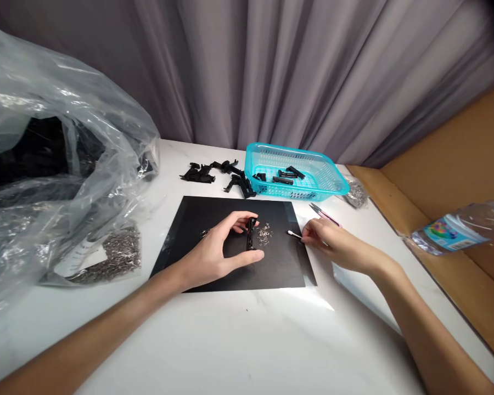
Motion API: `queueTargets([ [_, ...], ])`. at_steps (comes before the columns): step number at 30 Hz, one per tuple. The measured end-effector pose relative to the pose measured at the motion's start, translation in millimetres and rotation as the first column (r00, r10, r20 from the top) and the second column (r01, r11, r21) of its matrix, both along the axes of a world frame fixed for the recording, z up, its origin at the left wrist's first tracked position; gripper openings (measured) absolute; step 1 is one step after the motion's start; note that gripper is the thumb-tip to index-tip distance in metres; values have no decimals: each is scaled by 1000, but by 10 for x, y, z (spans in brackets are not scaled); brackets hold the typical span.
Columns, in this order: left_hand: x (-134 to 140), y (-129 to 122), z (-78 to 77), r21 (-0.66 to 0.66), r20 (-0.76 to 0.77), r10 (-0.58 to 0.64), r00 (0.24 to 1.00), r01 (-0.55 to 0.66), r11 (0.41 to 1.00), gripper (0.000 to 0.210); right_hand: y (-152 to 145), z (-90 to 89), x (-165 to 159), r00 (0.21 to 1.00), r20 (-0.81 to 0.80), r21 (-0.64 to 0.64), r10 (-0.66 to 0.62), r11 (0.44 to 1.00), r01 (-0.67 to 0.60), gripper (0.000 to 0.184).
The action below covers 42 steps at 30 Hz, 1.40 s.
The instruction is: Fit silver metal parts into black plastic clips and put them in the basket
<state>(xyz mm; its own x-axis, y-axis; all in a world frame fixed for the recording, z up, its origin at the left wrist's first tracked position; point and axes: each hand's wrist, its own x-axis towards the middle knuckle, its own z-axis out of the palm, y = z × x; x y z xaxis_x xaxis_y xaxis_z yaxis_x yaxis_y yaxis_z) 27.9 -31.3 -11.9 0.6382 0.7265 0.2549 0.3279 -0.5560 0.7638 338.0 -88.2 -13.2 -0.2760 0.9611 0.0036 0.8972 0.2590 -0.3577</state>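
My left hand (pixel 220 249) grips a small black plastic part (pixel 251 235) by its two ends, between thumb and fingers, above a black mat (pixel 230 280). Just right of that part lies a scatter of tiny metal pieces (pixel 265 235); a few more small metal pieces (pixel 205 232) show beside the left wrist. At the mat's right edge my right hand (pixel 323 238) pinches a thin stick with a white shaft and black tip (pixel 294 235); its other end is hidden in the fingers. Pink-handled scissors or snips (pixel 325 214) lie right behind this hand.
Behind the mat stands a turquoise basket (pixel 337 181) with several black parts (pixel 290 174) inside. More black parts (pixel 200 173) are piled left of it. Plastic bags, one with metal pieces (pixel 121 249), fill the left side. On the right are cardboard (pixel 444 186) and a clear bottle (pixel 448 233).
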Motion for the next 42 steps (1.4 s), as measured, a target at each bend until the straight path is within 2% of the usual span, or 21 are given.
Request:
queueTargets([
  [3, -8, 6, -38, 37, 25, -8, 1000, 7, 999, 54, -44, -22, -91, 1000, -6, 82, 23, 996, -23, 19],
  [5, -3, 5, -47, 67, 55, -12, 998, 8, 998, 53, -60, -5, -163, 998, -59, 108, 0, 994, 6, 17],
  [9, 11, 1, -34, 40, 44, -23, 999, 22, 999, 53, -68, 131, -288, 942, -331, 52, -58, 995, 80, 11],
  [12, 15, 7, -33, -62, 79, -81, 994, 86, 994, 55, -84, 239, -375, 815, -579, 59, -34, 995, 84, 16],
  [16, 23, 19, -34, -199, 155, -149, 977, 178, 964, 55, -134, 263, -554, 542, -839, 41, -44, 989, 144, 20],
  [19, 35, 25, -22, -223, 166, -152, 974, 187, 957, 52, -162, 204, -728, 413, -909, 21, -56, 984, 179, 20],
  [24, 40, 35, -10, -250, 189, -157, 969, 202, 947, 49, -148, 75, -917, 283, -957, -22, -58, 992, 128, 35],
  [26, 42, 35, -8, -257, 182, -151, 972, 195, 947, 48, -141, 41, -943, 264, -963, -18, -54, 990, 136, 36],
  [30, 58, 24, 5, -271, 183, -121, 976, 168, 948, 50, -168, 15, -988, 304, -953, 39, -2, 991, 129, 28],
  [37, 81, -12, -8, -228, 162, -63, 985, 99, 969, 53, -226, 31, -1064, 277, -960, -12, -41, 994, 105, 29],
  [42, 89, -32, -43, -233, 175, -61, 983, 102, 967, 54, -225, 41, -1050, 277, -961, 3, -25, 995, 100, 27],
])
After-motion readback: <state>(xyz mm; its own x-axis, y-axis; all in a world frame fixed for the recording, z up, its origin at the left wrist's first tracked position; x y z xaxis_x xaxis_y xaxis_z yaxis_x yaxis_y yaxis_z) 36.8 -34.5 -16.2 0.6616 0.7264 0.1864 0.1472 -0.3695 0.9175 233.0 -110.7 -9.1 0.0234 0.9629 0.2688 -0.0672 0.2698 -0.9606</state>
